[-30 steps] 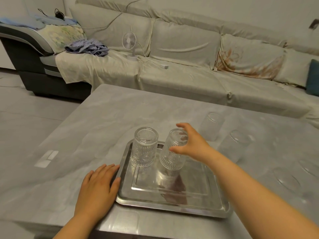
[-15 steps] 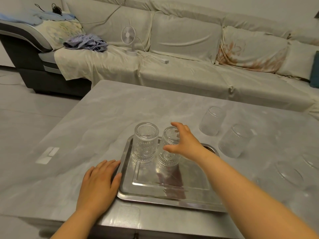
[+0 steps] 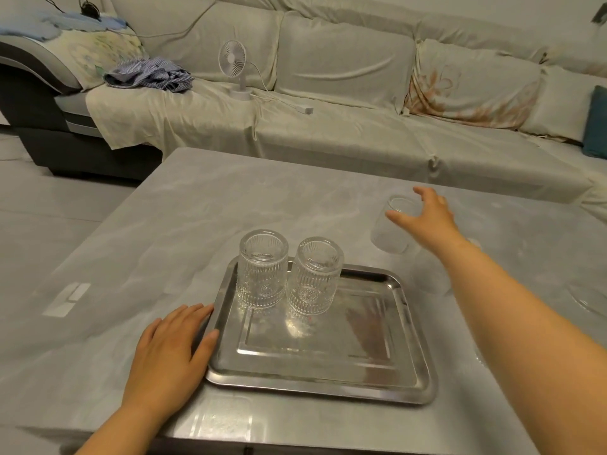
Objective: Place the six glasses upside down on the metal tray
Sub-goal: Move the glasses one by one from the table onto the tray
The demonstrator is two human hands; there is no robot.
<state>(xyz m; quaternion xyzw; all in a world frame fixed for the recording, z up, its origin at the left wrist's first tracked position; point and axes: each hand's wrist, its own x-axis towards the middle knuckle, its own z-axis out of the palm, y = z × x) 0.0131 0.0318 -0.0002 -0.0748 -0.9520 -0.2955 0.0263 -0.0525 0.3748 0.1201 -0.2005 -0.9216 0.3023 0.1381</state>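
Metal tray [image 3: 407, 385] holds two upturned glasses [image 3: 261, 269]

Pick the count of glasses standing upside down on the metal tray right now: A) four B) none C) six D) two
D: two ribbed glasses, one and another, stand base-up side by side at the far left of the metal tray; the rest of it is bare.

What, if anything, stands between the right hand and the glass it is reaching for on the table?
Nothing visible does. The right hand is spread open right at the rim of the upright glass, with only bare table around it. The two glasses already on the tray stand well to its left.
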